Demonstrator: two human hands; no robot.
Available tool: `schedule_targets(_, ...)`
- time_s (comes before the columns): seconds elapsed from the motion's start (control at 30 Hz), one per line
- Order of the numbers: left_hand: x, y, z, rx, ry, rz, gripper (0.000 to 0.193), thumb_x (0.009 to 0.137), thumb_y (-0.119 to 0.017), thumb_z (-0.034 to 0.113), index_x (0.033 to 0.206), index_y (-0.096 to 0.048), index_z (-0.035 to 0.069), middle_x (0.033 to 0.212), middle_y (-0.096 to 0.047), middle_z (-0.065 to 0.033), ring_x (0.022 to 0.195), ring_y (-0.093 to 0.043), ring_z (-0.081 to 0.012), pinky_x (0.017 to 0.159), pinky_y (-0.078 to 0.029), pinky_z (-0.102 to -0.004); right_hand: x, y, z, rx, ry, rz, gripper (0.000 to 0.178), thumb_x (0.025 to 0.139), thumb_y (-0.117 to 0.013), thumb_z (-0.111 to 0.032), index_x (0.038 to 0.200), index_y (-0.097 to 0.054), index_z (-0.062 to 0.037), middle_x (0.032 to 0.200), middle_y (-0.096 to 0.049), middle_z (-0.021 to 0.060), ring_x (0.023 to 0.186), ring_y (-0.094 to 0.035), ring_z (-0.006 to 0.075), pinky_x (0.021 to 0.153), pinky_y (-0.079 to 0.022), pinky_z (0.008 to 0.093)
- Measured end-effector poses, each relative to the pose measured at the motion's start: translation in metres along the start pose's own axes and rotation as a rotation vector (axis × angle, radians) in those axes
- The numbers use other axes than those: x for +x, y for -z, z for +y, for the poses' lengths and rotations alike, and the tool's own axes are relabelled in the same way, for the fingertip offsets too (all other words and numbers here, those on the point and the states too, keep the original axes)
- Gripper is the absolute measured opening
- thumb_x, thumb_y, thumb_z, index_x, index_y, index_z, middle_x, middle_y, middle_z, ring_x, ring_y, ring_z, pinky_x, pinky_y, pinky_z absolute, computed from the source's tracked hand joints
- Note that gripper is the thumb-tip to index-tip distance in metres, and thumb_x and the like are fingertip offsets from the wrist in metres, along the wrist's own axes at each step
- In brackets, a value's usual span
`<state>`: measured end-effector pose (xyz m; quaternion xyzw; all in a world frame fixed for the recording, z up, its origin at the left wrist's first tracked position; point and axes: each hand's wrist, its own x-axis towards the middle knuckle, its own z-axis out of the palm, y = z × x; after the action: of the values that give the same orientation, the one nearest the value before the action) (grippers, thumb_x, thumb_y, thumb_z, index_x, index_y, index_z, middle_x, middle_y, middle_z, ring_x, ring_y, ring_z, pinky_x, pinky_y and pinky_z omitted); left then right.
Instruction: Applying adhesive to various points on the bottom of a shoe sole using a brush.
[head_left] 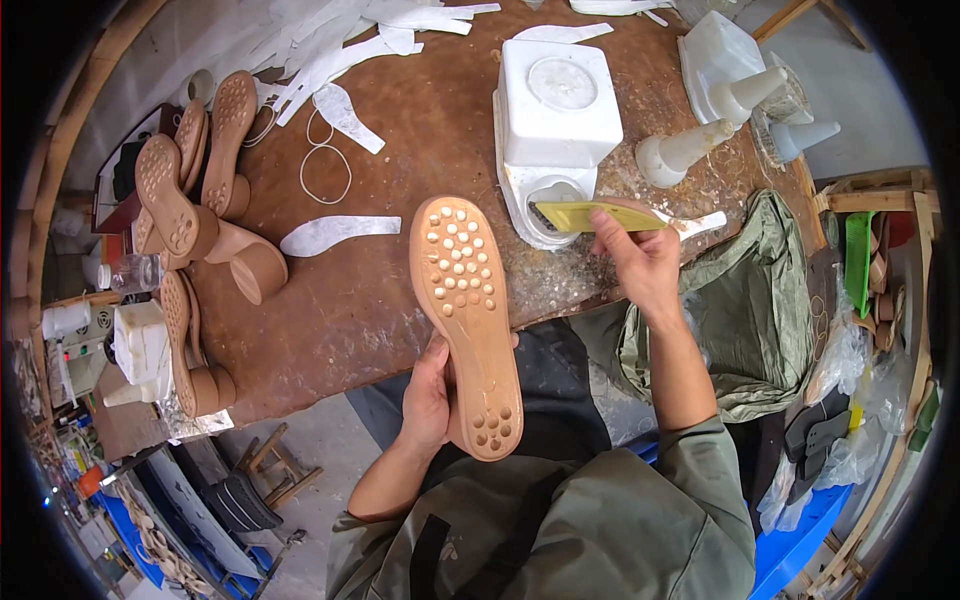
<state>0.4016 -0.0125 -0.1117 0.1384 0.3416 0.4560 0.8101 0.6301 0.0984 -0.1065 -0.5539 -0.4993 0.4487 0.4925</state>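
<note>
My left hand (427, 405) grips a tan shoe sole (478, 345) from its left side near the heel, with the dimpled underside up. Round holes cover its forefoot, many showing white inside, and a smaller group sits at the heel. Wet-looking gloss lies along the middle. Closed around a flat, yellow-green handled brush (580, 216), my right hand (642, 262) is at the front of a white glue pot (560, 105). The brush's dark end is over the pot's round mouth; whether it touches the glue cannot be seen.
Several heeled soles (232, 130) stand on the brown table (330, 270) at left. White cut pieces (340, 236) and rubber bands (326, 174) lie beyond. White nozzle-shaped pots (684, 150) are at far right. A green cloth bag (750, 300) hangs by the right edge.
</note>
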Motion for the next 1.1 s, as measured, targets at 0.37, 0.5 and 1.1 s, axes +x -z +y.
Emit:
schedule_targets(0.37, 0.001, -0.005, 0.003, 0.04, -0.021, 0.021, 0.053, 0.099, -0.03, 0.04, 0.137, -0.034, 0.004, 0.12, -0.056, -0.0176, 0.102, -0.06, -0.0219, 0.086, -0.05, -0.0337, 0.005, 0.012, -0.004, 0.134, -0.132, -0.052, 0.015, 0.088, -0.065, -0.012, 0.093, -0.066, 0.0022, 0.068, -0.063, 0.0032, 0.053, -0.054, 0.0069, 0.048, -0.041, 0.021)
schedule_targets(0.5, -0.005, -0.012, 0.01, -0.003, -0.074, -0.025, 0.059, 0.096, -0.037, 0.041, 0.139, -0.029, 0.001, 0.123, -0.054, -0.0202, 0.11, -0.057, -0.0288, 0.09, -0.049, -0.0357, -0.015, 0.028, -0.049, 0.075, -0.162, -0.194, 0.014, 0.086, -0.063, -0.006, 0.091, -0.064, 0.0063, 0.067, -0.063, 0.0074, 0.05, -0.055, 0.0096, 0.046, -0.043, 0.0222)
schedule_targets(1.1, -0.084, -0.057, 0.017, 0.079, -0.082, -0.305, 0.076, 0.091, -0.042, 0.048, 0.143, -0.02, -0.003, 0.136, -0.041, -0.0233, 0.118, -0.05, -0.0344, 0.098, -0.042, -0.0409, -0.082, -0.029, -0.122, 0.104, 0.592, -0.143, 0.015, 0.086, -0.063, -0.005, 0.096, -0.064, 0.0067, 0.075, -0.066, 0.0132, 0.054, -0.058, 0.0114, 0.048, -0.044, 0.0213)
